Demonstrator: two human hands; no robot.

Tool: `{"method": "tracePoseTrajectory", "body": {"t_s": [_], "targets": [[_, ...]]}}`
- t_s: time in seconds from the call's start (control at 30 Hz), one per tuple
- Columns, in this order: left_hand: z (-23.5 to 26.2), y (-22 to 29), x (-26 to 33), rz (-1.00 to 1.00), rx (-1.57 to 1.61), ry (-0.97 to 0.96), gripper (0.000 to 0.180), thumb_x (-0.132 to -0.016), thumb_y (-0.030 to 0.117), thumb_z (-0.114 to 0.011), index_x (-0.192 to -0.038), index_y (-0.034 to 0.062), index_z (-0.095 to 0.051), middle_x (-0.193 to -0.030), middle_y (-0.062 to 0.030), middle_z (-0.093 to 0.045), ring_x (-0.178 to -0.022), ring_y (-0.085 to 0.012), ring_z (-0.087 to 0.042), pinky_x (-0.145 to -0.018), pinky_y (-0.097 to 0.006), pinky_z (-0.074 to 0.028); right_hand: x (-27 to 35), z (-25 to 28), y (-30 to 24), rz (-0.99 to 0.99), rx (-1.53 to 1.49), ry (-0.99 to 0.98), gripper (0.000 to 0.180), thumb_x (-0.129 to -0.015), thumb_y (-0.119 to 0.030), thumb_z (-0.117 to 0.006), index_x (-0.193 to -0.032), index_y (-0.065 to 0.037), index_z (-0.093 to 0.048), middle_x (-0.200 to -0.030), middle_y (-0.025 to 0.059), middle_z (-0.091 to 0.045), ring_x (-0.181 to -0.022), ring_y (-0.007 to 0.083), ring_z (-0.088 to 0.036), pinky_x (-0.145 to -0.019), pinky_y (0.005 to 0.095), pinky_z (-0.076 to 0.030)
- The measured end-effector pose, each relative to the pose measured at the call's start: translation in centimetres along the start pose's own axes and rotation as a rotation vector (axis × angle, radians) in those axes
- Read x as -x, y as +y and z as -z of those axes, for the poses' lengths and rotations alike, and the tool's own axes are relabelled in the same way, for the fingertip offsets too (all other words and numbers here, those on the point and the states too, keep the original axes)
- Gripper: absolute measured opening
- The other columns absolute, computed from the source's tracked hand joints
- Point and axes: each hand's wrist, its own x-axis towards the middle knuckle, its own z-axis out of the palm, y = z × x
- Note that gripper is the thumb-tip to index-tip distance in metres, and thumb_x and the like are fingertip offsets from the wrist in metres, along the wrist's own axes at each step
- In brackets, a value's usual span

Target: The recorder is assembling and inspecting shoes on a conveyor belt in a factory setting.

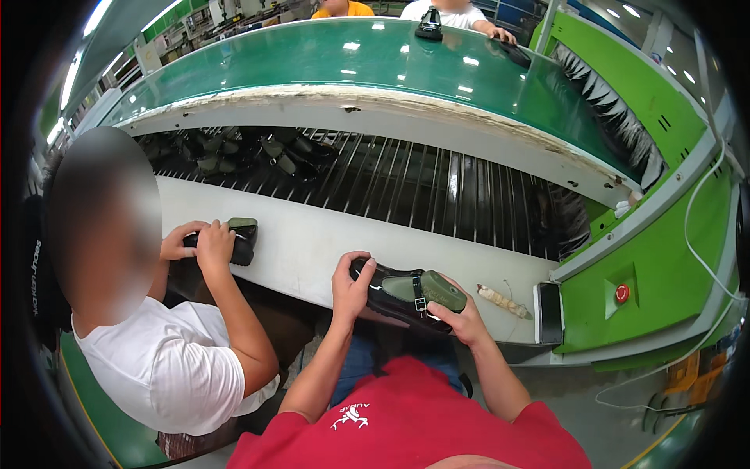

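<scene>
A black shoe (391,294) with a buckled strap lies sideways between my hands, above the front edge of the white worktop. A green shoe last (444,292) fills its opening. My left hand (351,284) is closed round the toe end at the left. Around the heel end, my right hand (462,313) grips the shoe and the last, its thumb close to the buckle. To the right of that hand, a pale wrapped stick-like tool (504,301) rests on the worktop.
A co-worker (168,352) at my left holds another shoe (244,242). Behind the white worktop (297,242) runs a roller conveyor (437,191) with several shoes. Beyond it stands a green-topped bench (312,66). A green machine (625,313) with a red button borders the right.
</scene>
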Motion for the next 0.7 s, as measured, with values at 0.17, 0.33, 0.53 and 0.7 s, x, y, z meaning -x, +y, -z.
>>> {"method": "tracePoseTrajectory", "body": {"t_s": [0.17,0.33,0.53,0.7], "targets": [[-0.3,2.0,-1.3,-0.146,-0.045,-0.057,0.028,-0.099,0.018,-0.076,-0.119,-0.0009,-0.071,-0.114,-0.0112,-0.073,-0.105,-0.0168,-0.066,-0.096,-0.031,-0.052,0.0,-0.4,-0.6,-0.003,-0.169,0.095,0.063,-0.095,-0.012,-0.080,-0.151,0.004,-0.056,-0.140,0.0115,-0.070,-0.128,0.0184,-0.065,-0.112,0.0335,-0.049],[-0.4,3.3,-1.6,-0.116,0.374,-0.038,0.042,-0.114,0.027,-0.057,-0.145,-0.0005,-0.055,-0.121,-0.0100,-0.071,-0.118,-0.0195,-0.065,-0.101,-0.034,-0.053,-1.0,-0.4,-5.7,0.081,-0.417,0.208,0.053,-0.099,-0.014,-0.072,-0.148,0.002,-0.058,-0.132,0.0119,-0.071,-0.119,0.0221,-0.070,-0.105,0.0383,-0.056],[-0.3,-0.8,0.7,-0.414,-0.405,-0.013,0.029,-0.087,0.020,-0.086,-0.107,0.0034,-0.074,-0.112,-0.0157,-0.073,-0.107,-0.0358,-0.070,-0.095,-0.043,-0.056,-7.3,-2.3,-17.6,0.743,-0.437,0.470,0.047,-0.106,-0.019,-0.067,-0.147,0.001,-0.059,-0.131,0.0109,-0.071,-0.114,0.0229,-0.072,-0.101,0.0386,-0.059],[-0.8,0.5,0.6,-0.520,-0.525,-0.112,0.020,-0.086,0.018,-0.085,-0.097,0.0037,-0.075,-0.102,-0.0143,-0.074,-0.106,-0.0366,-0.069,-0.092,-0.046,-0.056,-17.5,-2.7,-29.3,1.360,0.074,0.667,0.045,-0.104,-0.031,-0.071,-0.137,-0.001,-0.067,-0.121,0.0124,-0.075,-0.112,0.0249,-0.072,-0.099,0.0388,-0.058]]}}
